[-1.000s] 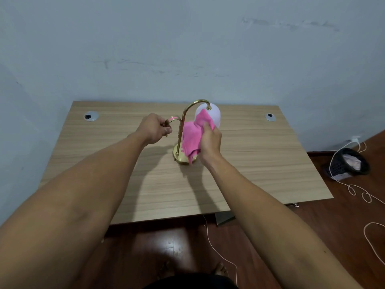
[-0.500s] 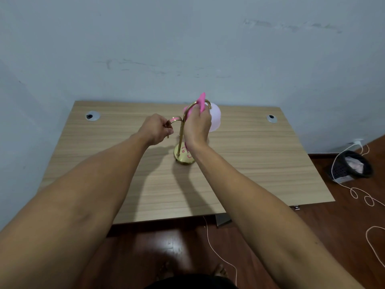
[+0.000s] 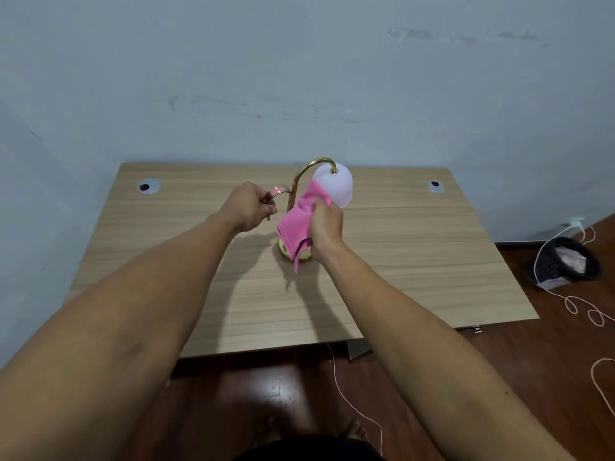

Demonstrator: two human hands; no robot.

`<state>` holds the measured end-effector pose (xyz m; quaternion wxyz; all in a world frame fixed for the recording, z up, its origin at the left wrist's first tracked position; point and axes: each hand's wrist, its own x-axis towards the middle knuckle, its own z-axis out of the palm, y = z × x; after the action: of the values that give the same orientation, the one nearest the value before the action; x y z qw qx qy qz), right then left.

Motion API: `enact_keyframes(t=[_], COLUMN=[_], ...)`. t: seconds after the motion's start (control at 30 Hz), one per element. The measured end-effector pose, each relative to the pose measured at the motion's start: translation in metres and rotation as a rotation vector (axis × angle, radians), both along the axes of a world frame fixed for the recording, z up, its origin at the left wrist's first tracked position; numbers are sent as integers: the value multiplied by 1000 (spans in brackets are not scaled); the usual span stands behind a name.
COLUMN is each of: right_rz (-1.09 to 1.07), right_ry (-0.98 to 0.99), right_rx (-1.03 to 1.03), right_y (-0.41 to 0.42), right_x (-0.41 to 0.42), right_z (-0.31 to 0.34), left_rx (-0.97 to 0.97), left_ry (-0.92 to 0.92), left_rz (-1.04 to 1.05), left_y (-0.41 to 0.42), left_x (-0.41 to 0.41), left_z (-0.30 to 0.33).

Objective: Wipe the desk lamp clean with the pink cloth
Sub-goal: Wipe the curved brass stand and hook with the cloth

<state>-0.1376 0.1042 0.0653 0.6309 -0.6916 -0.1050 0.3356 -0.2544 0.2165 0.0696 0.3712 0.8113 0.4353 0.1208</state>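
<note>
A small desk lamp [image 3: 336, 188] with a curved gold neck and a white frosted shade stands near the middle of the wooden desk [image 3: 416, 261]. Its gold base is mostly hidden behind the pink cloth [image 3: 299, 221]. My right hand [image 3: 327, 226] grips that cloth and presses it against the lower left side of the shade and the stem. My left hand [image 3: 249, 206] is closed around the lamp's gold side handle, left of the stem.
The desk stands against a pale blue wall, with round cable grommets at its back left [image 3: 149, 186] and back right [image 3: 435, 187]. On the dark wood floor to the right lie a black basket [image 3: 565, 267] and a looping white cable [image 3: 585, 311].
My right hand went up to the top of the lamp's neck with the cloth, then came back down to the shade's lower left side. The left hand kept its hold on the handle.
</note>
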Motion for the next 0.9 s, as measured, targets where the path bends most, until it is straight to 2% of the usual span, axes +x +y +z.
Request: enact_keyframes(t=[0.1, 0.2, 0.27, 0.33, 0.43, 0.6, 0.73, 0.9], right_rz=[-224, -307, -320, -287, -121, 197, 287, 261], right_ry=[316, 383, 344, 161, -150, -490, -510, -221], right_rx=[83, 204, 258, 206, 148, 141, 32, -165], right_y=[8, 16, 21, 26, 25, 7, -3, -9], right_x=[5, 15, 17, 13, -5, -20, -10, 3], right_z=[25, 52, 63, 66, 53, 9, -13, -26], left_rx=[9, 14, 15, 13, 5, 8, 11, 25], left_ry=[6, 8, 5, 1, 0, 3, 5, -1], left_rz=[-12, -17, -11, -3, 0, -15, -11, -23], left_y=[1, 1, 1, 1, 2, 2, 3, 3], left_x=[0, 1, 1, 2, 2, 0, 1, 1], left_z=[0, -1, -1, -1, -2, -2, -3, -4])
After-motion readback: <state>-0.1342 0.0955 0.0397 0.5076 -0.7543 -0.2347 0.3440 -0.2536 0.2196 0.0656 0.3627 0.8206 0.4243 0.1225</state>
